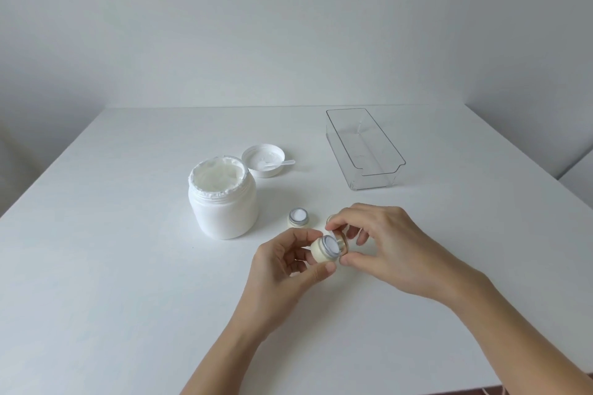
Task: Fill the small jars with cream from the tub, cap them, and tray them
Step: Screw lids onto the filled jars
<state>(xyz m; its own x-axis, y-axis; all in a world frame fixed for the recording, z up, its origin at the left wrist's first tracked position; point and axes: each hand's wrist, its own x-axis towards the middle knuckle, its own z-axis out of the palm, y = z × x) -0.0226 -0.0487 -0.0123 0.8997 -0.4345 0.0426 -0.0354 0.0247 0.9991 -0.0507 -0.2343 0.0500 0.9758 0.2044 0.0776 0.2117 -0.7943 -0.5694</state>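
Note:
My left hand (285,263) holds a small cream-coloured jar (322,252) tilted to the right, its silver-rimmed mouth showing white cream. My right hand (382,244) pinches a gold cap (342,239) right against that mouth. A second small jar (299,218) stands uncapped on the table, filled with cream. Behind my right fingers another gold cap (330,219) peeks out. The big white tub (224,199) stands open at the left, cream on its rim. A clear plastic tray (378,181) sits at the back right.
The tub's white lid (256,154) lies upside down behind the tub, with a small white spatula (282,163) resting in it. Everything stands on a white table (128,266) against a pale wall; its right edge runs past the tray.

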